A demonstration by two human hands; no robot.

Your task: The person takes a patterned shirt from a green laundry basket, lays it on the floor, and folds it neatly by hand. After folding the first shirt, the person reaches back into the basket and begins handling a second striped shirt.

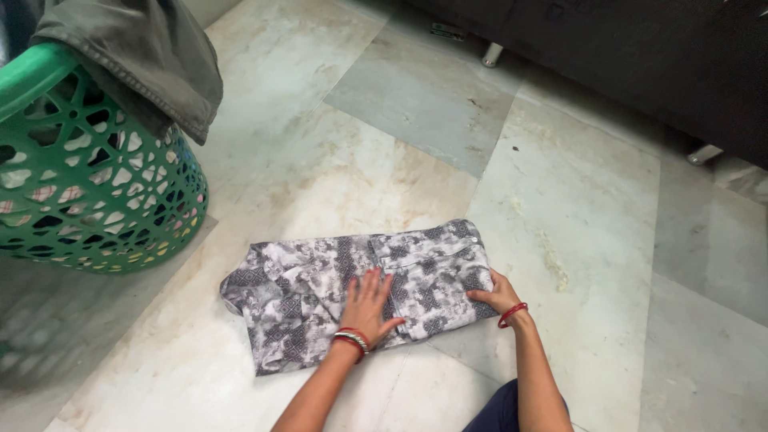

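Green plastic lattice laundry basket [96,188] is seen upper left, grey-green garment [140,56] draped over its rim. Dark sofa [640,56] is seen upper right on marble floor [576,240].

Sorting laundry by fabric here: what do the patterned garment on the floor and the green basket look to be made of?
The patterned garment looks like soft woven cloth, matte, grey-and-white print; it folds and creases under the left hand. The green basket looks like moulded plastic: slight sheen, rigid cut-out lattice.
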